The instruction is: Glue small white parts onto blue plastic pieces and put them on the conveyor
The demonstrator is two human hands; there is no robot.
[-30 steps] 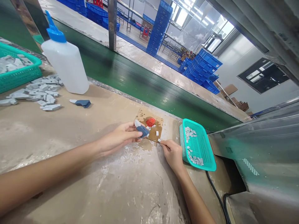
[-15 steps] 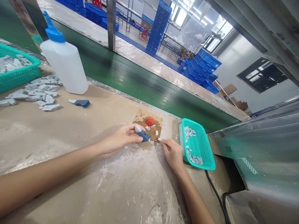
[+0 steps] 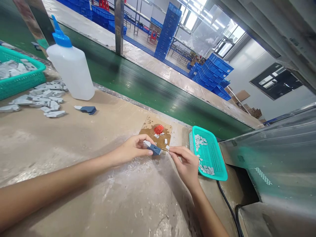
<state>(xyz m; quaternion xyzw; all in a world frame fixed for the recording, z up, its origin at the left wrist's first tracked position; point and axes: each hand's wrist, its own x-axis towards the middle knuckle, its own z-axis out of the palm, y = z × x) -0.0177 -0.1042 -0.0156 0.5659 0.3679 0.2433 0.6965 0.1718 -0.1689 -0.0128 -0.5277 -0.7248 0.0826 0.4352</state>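
Head view, left hand (image 3: 130, 149) pinching blue part (image 3: 153, 149), right hand (image 3: 186, 163) pinching thin stick (image 3: 165, 149)

The left hand (image 3: 133, 149) now sits lower in the frame, off the brown board (image 3: 156, 131), with the blue-grey part (image 3: 153, 149) turned level. The right hand (image 3: 185, 164) is raised, its small white piece (image 3: 167, 147) now just beside the part's end.

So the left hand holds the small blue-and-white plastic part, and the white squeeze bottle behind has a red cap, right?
Not quite. In the head view the left hand does hold the small blue-and-white plastic part, but the white squeeze bottle has a blue cap.
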